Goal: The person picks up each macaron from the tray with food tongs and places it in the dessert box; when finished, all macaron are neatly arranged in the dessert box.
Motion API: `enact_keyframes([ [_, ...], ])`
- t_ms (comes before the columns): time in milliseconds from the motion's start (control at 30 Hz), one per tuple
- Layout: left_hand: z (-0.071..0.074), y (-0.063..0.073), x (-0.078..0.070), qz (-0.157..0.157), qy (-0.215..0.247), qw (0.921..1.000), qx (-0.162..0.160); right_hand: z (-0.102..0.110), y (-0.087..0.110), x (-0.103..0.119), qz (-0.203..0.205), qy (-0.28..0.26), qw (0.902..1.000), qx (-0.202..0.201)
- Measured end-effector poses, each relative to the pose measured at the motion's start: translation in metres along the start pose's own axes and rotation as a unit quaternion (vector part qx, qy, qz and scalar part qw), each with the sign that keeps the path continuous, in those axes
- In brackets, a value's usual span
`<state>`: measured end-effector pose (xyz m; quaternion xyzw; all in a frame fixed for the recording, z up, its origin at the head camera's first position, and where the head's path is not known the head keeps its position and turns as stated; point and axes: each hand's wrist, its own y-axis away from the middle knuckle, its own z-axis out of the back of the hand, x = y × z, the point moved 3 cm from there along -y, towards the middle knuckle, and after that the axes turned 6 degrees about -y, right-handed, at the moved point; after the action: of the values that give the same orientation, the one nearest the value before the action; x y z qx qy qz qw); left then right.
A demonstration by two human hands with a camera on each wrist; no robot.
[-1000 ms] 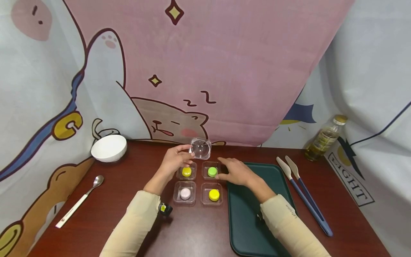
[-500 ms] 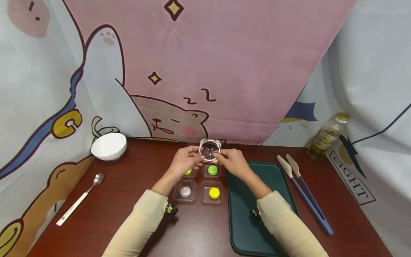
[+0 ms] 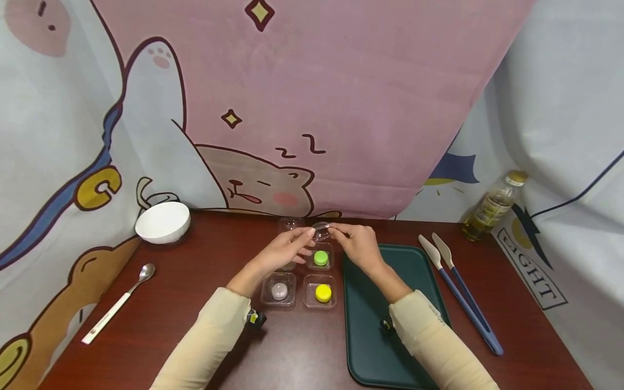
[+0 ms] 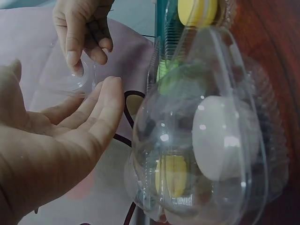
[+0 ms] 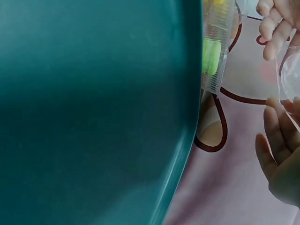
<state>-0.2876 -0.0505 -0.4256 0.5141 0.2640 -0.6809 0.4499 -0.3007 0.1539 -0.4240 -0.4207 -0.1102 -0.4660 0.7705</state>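
A clear plastic lid (image 3: 322,229) is tilted nearly edge-on between both hands, above the back boxes in the head view. My right hand (image 3: 359,245) pinches its right edge between thumb and fingers. My left hand (image 3: 287,246) has its fingers nearly straight, with the fingertips at the lid's left edge. Below them, a green macaron (image 3: 320,258) sits in a clear box at the back right. A yellow macaron (image 3: 323,293) and a pale macaron (image 3: 279,291) lie in the two front boxes. The back-left box, with a yellow macaron (image 4: 171,176), is mostly hidden by my left hand.
A dark green tray (image 3: 395,336) lies right of the boxes, beside blue-handled tongs (image 3: 463,295). An oil bottle (image 3: 493,208) stands at the back right. A white bowl (image 3: 163,222) and a spoon (image 3: 119,303) are at left. Behind the boxes is another clear plastic piece (image 3: 291,223).
My right hand has come off the green macaron's box and taken hold of the lid. The lid has shifted right and turned from facing the head camera to nearly edge-on. My left fingers have straightened.
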Motion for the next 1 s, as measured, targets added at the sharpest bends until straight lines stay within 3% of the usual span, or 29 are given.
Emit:
enact_keyframes([
  [233, 0.004, -0.001, -0.003, 0.010, -0.022, 0.9997, -0.004, 0.000, 0.001, 0.001, 0.023, 0.009, 0.9997, 0.007],
  [400, 0.011, -0.001, -0.003, 0.005, -0.056, 0.9981, -0.024, 0.002, 0.001, -0.005, 0.003, -0.028, 0.9954, 0.092],
  [533, 0.017, -0.001, -0.002, -0.010, -0.104, 0.9929, -0.056, 0.007, 0.004, -0.010, -0.052, -0.096, 0.9764, 0.186],
  [667, 0.019, -0.001, -0.002, -0.037, -0.167, 0.9810, -0.093, 0.013, 0.006, -0.012, -0.097, -0.142, 0.9551, 0.241],
  [767, 0.019, -0.001, -0.002, -0.051, -0.186, 0.9757, -0.104, 0.015, 0.006, -0.012, -0.101, -0.149, 0.9490, 0.259],
  [1000, 0.015, 0.001, -0.003, -0.068, -0.209, 0.9705, -0.099, 0.014, 0.007, -0.013, -0.102, -0.122, 0.9512, 0.264],
])
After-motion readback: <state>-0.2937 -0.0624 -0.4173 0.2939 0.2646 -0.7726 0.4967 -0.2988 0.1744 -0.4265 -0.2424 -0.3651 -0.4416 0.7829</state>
